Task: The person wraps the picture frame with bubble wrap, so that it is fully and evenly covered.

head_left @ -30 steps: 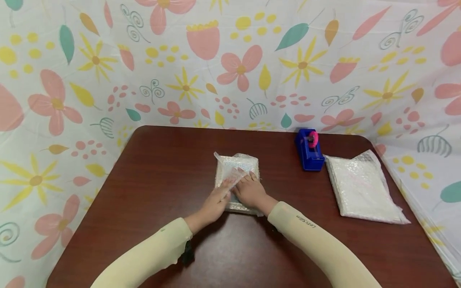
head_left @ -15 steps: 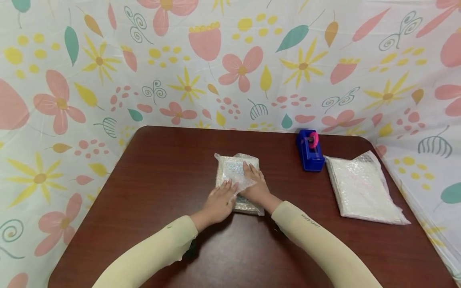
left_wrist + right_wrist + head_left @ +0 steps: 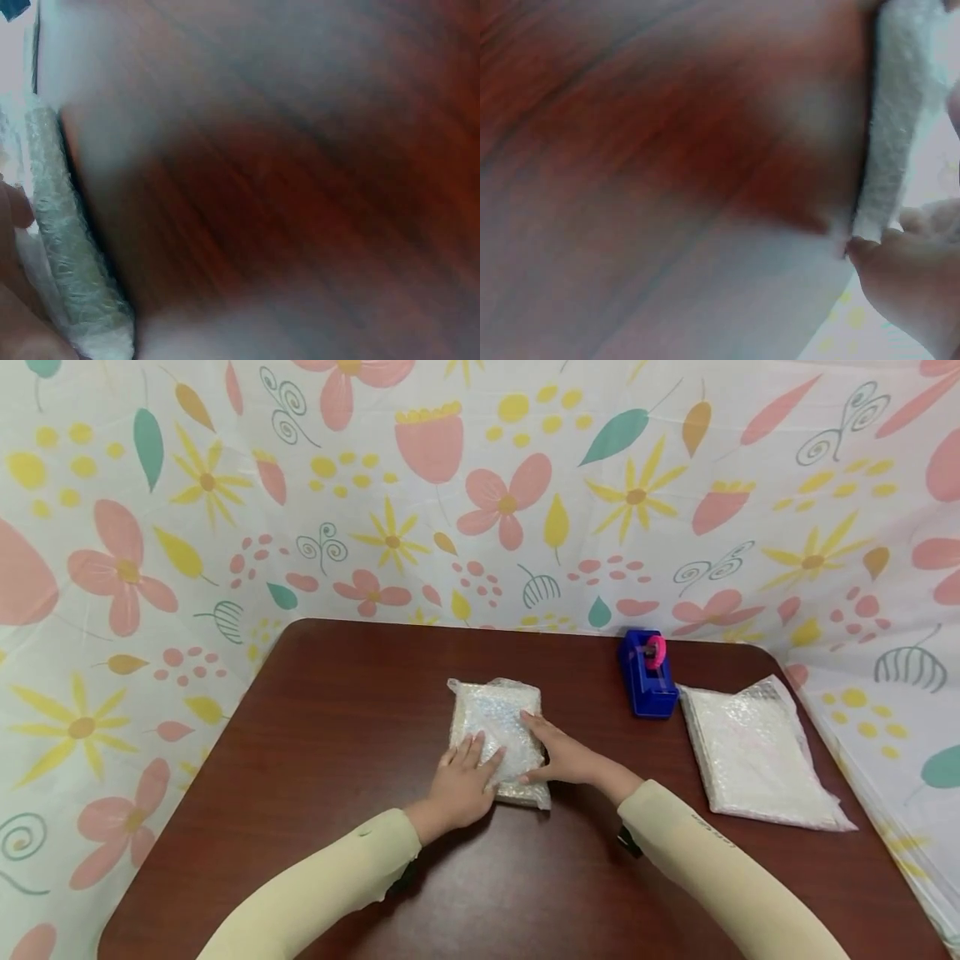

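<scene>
A flat rectangular package wrapped in bubble wrap (image 3: 498, 710) lies on the brown table. My left hand (image 3: 465, 783) rests on its lower left part, with the fingers stretched across the top. At the right edge of the package is my right hand (image 3: 566, 756), its thumb and forefinger spread apart and touching the wrap. The left wrist view shows the side of the bubble-wrapped package (image 3: 71, 232) along the left, beside part of my left hand (image 3: 19, 285). In the right wrist view, my right hand (image 3: 911, 277) is at the lower end of the package's side (image 3: 896, 105).
A blue tape dispenser (image 3: 648, 681) with a pink roll (image 3: 656, 652) stands at the table's back right. Next to it lies a stack of folded bubble wrap sheets (image 3: 757, 752). Behind the table (image 3: 337, 718) hangs a flower-patterned cloth (image 3: 450, 552).
The loose flap of wrap has been folded down flat over the package. My right hand has slid from the package's top to its right edge; the left hand has settled on the wrap.
</scene>
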Demonstrator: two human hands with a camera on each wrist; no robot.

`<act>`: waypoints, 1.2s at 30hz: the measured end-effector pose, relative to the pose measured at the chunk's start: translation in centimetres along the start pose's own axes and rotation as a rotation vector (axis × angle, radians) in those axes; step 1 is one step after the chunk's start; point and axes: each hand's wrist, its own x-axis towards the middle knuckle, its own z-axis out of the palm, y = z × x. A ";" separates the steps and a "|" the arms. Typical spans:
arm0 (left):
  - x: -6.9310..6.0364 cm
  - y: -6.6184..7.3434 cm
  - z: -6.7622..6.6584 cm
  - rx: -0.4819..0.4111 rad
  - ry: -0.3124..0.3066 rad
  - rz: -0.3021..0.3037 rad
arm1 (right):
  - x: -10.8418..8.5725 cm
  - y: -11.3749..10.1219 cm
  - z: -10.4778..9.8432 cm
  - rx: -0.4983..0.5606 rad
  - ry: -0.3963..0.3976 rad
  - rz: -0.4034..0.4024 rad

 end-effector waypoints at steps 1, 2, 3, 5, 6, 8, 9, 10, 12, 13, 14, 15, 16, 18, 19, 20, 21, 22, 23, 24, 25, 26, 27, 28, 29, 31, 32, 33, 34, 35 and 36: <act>0.0 0.2 0.0 0.007 -0.005 -0.002 | 0.0 0.1 0.0 -0.001 0.006 0.001; 0.0 0.4 0.0 0.014 -0.008 -0.004 | -0.1 0.1 0.1 0.000 0.011 0.005; 0.0 0.5 0.0 0.023 -0.009 -0.005 | -0.1 0.1 0.0 0.000 0.010 0.007; 0.0 0.9 0.1 0.045 -0.016 -0.008 | -0.2 0.0 -0.1 -0.008 -0.008 0.008; 0.0 1.0 0.1 0.054 -0.016 -0.008 | -0.2 0.0 -0.3 -0.009 -0.023 0.010; -0.1 1.1 0.1 0.075 -0.013 -0.008 | -0.1 -0.3 -0.6 0.013 -0.049 0.018; 0.0 1.1 0.1 0.082 -0.013 -0.008 | 0.0 -0.5 -0.8 0.034 -0.058 0.022; 0.0 1.1 0.1 0.084 -0.015 -0.010 | 0.1 -0.8 -1.0 0.048 -0.058 0.020; 0.1 1.1 0.1 0.089 -0.014 -0.014 | 0.4 -1.3 -1.2 0.048 -0.041 0.012; 0.1 1.0 0.1 0.094 -0.012 -0.014 | 0.5 -1.7 -1.2 0.025 -0.026 -0.001; 0.1 1.0 0.1 0.101 -0.016 -0.017 | 0.8 -2.1 -1.1 -0.017 -0.006 -0.024; 0.2 1.0 0.2 0.107 -0.019 -0.018 | 1.1 -2.5 -1.0 -0.074 0.012 -0.050; 0.2 1.0 0.2 0.113 -0.023 -0.020 | 1.5 -2.9 -1.0 -0.147 0.026 -0.074; 0.3 0.9 0.3 0.122 -0.023 -0.017 | 2.4 -3.6 -1.0 -0.289 0.035 -0.110; 0.3 1.0 0.4 0.125 -0.023 -0.016 | 2.9 -3.9 -1.0 -0.369 0.032 -0.130; 0.3 1.0 0.4 0.125 -0.025 -0.015 | 3.5 -4.2 -1.0 -0.437 0.022 -0.144; 0.3 1.0 0.5 0.125 -0.022 -0.013 | 4.1 -4.4 -1.1 -0.501 0.003 -0.150; 0.4 1.0 0.5 0.126 -0.019 -0.010 | 4.9 -4.6 -1.2 -0.562 -0.016 -0.156; 0.4 1.1 0.6 0.127 -0.014 -0.007 | 5.6 -4.7 -1.3 -0.612 -0.033 -0.159; 0.4 1.1 0.5 0.132 -0.015 -0.003 | 6.3 -4.9 -1.3 -0.661 -0.048 -0.161; 0.4 1.2 0.5 0.133 -0.019 -0.001 | 6.9 -4.9 -1.4 -0.701 -0.058 -0.159; 0.4 1.2 0.4 0.130 -0.020 0.001 | 7.6 -5.0 -1.5 -0.720 -0.067 -0.148; 0.4 1.3 0.4 0.129 -0.020 0.002 | 8.2 -5.1 -1.6 -0.733 -0.071 -0.136; 0.5 1.3 0.3 0.128 -0.020 0.003 | 8.7 -5.1 -1.7 -0.734 -0.069 -0.125; 0.5 1.3 0.2 0.128 -0.018 0.002 | 9.2 -5.2 -1.8 -0.726 -0.066 -0.112; 0.5 1.3 0.2 0.132 -0.017 -0.002 | 10.0 -5.2 -2.1 -0.674 -0.064 -0.085; 0.4 1.2 0.2 0.137 -0.015 -0.004 | 10.3 -5.2 -2.2 -0.632 -0.066 -0.072; 0.4 1.2 0.2 0.143 -0.016 -0.007 | 10.6 -5.1 -2.2 -0.584 -0.071 -0.053; 0.3 1.1 0.2 0.151 -0.017 -0.009 | 10.8 -5.0 -2.3 -0.537 -0.076 -0.034; 0.3 1.0 0.3 0.158 -0.017 -0.010 | 11.1 -4.8 -2.3 -0.494 -0.083 -0.015; 0.2 1.0 0.3 0.160 -0.018 -0.011 | 11.3 -4.7 -2.3 -0.458 -0.088 -0.001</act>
